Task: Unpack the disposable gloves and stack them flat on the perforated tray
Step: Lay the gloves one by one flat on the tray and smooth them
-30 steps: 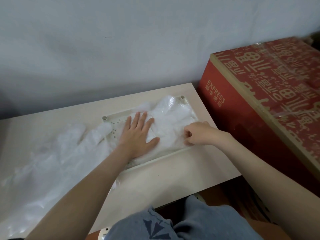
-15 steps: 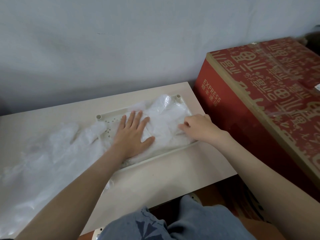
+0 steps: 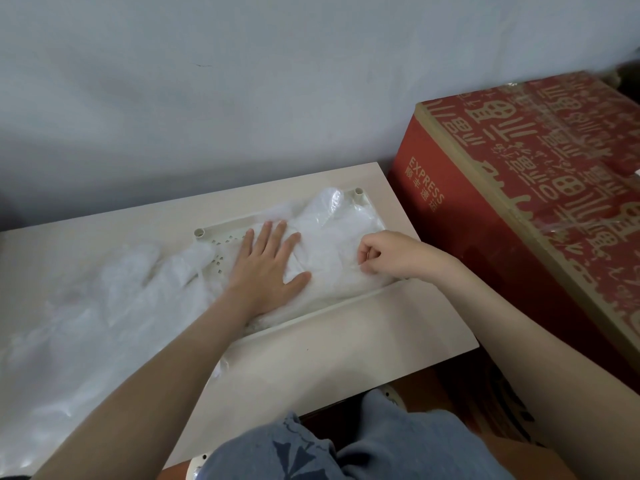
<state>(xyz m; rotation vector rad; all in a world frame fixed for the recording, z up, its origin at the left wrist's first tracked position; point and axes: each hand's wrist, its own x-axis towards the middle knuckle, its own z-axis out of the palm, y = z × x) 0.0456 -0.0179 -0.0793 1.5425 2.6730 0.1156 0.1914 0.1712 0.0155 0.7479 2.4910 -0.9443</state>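
Gloves [image 3: 332,258] of thin, milky-clear plastic film lie heaped in a cream perforated tray [image 3: 346,300], which sits at the far right of a pale desk [image 3: 329,358]. The tray's long axis runs left to right, its right end angled slightly toward the wall [image 3: 242,98]. The film is crinkled and glossy. One rounded glove tip sticks out over the far rim beside the right corner post, pointing away from the person. How the layers beneath it lie cannot be made out.

The left hand [image 3: 266,271] rests palm down on the left part of the stack, fingers straight and spread wide, pressing the film flat. The right hand [image 3: 391,256] is at the stack's right edge with its fingers curled in, thumb and forefinger pinching a fold of the top glove.

A spread of loose gloves [image 3: 86,306] covers the desk left of the tray, touching its left end, with finger shapes pointing toward the wall. A red printed box [image 3: 519,202] stands just beside the desk's right edge.
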